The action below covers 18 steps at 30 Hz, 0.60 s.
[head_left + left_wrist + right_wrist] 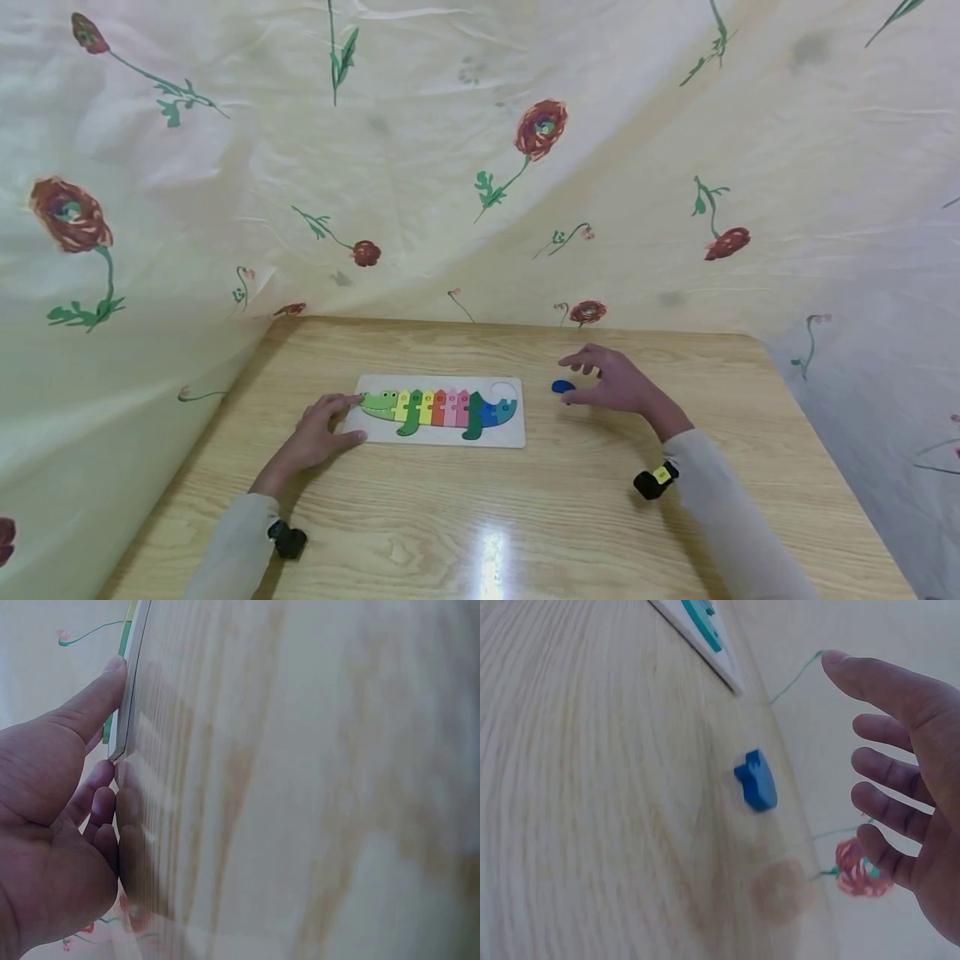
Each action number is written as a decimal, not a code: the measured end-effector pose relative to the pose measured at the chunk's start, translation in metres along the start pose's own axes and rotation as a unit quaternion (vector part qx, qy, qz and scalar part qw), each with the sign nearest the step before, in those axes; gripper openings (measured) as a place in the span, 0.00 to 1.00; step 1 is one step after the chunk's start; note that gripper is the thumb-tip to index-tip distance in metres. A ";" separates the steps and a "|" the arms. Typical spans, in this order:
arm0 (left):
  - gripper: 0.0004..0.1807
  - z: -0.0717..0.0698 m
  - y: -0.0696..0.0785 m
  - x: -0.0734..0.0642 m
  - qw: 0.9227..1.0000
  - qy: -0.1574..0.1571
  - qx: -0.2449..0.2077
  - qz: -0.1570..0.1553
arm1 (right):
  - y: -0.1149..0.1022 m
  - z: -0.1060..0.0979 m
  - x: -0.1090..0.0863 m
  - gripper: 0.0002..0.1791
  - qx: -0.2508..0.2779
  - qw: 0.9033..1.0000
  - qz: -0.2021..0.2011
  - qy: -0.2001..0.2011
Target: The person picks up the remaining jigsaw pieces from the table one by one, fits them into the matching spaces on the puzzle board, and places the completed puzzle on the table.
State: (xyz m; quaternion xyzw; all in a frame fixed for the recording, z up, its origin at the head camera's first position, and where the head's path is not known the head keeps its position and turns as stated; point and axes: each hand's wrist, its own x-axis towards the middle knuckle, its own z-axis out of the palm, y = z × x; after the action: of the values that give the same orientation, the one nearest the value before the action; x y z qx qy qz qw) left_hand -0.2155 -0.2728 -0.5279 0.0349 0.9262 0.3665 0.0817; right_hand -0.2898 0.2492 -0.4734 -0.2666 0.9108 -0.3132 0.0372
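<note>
A white crocodile puzzle board (pixel 435 436) lies flat on the table, filled with green, yellow, red, pink and blue pieces. At its upper right, a thin curled outline shows on bare board above the teal tail piece (pixel 506 408). My left hand (pixel 321 433) touches the board's left end with extended thumb and index finger; in the left wrist view the thumb (pixel 101 694) lies along the board's edge. A loose blue puzzle piece (pixel 759 784) sits on the table right of the board. Above and beside it hovers my right hand (pixel 611 382), thumb and fingers spread, holding nothing.
The wood-grain table (pixel 450 517) reaches back to a cream flowered cloth (pixel 420 167) that hangs behind and at both sides. Small black cameras are strapped to the left wrist (pixel 288 540) and the right wrist (pixel 654 482).
</note>
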 end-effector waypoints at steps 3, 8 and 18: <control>0.38 0.000 0.000 0.000 1.000 0.001 0.001 0.003 | 0.007 0.001 -0.003 0.36 0.001 1.000 0.009 0.006; 0.38 0.000 0.001 -0.001 1.000 0.001 -0.005 0.013 | 0.018 0.006 -0.007 0.35 -0.004 1.000 0.008 0.013; 0.38 -0.001 0.002 -0.003 1.000 0.003 -0.007 0.015 | 0.034 0.018 -0.009 0.33 -0.012 0.999 0.013 0.032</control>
State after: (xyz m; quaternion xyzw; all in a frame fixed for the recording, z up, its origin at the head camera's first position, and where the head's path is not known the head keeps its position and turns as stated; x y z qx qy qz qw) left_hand -0.2132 -0.2723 -0.5259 0.0467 0.9232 0.3743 0.0738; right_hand -0.2935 0.2665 -0.5090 -0.2451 0.9185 -0.3101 0.0089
